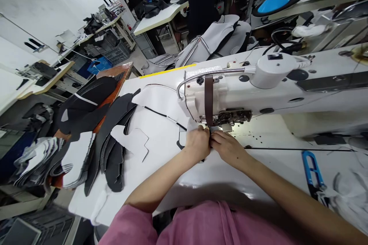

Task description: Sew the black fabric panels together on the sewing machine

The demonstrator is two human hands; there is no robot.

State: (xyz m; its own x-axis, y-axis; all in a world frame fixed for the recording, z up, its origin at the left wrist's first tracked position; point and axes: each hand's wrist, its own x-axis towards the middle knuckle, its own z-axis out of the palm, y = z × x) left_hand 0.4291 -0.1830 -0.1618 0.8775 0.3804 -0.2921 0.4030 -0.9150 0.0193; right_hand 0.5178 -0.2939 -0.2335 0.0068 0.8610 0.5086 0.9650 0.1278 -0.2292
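Note:
A white sewing machine (230,92) stands over the white worktable. My left hand (198,143) is closed just below the needle area, its fingers curled around the edge of a small dark fabric piece (210,138). Close beside it on the right, my right hand (227,147) pinches the same piece, fingers bent together. Most of this piece is hidden under my hands. A brown strap (209,99) hangs down the machine head in front of the needle. Left of the machine, a white panel with black edging (161,101) lies on the table, reaching toward my left hand.
Stacks of dark cut panels (115,141) and a loose white cut piece (132,139) lie on the left. Blue-handled thread snips (313,172) rest at the right. Thread cone stands (274,4) are above. Beyond the table are grey panels (207,42) and another person (198,0).

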